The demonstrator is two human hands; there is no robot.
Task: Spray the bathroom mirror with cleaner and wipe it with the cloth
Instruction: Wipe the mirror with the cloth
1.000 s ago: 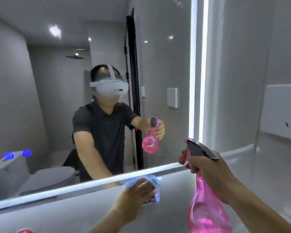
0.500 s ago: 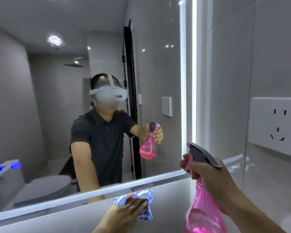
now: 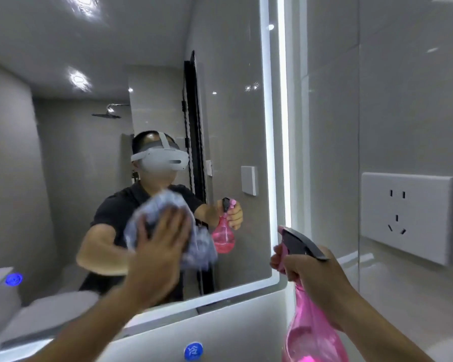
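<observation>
The bathroom mirror [image 3: 233,113] fills the left and middle, edged by a lit strip on its right and bottom. My left hand [image 3: 158,246] presses a crumpled blue-grey cloth [image 3: 196,244] flat against the lower middle of the glass, fingers spread over it. My right hand [image 3: 307,273] grips the neck of a pink spray bottle [image 3: 311,333] with a dark grey trigger head, held in front of the mirror's lower right corner, nozzle pointing left. The mirror reflects the person, the cloth and the bottle.
A white wall socket [image 3: 406,215] sits on the grey tiled wall to the right. A round blue tap marker [image 3: 193,351] shows at the bottom edge. A toilet and a shower head appear only as reflections.
My left hand has lifted the cloth from the wall below the mirror up onto the glass. The right hand and bottle have stayed about where they were; the view tilted slightly.
</observation>
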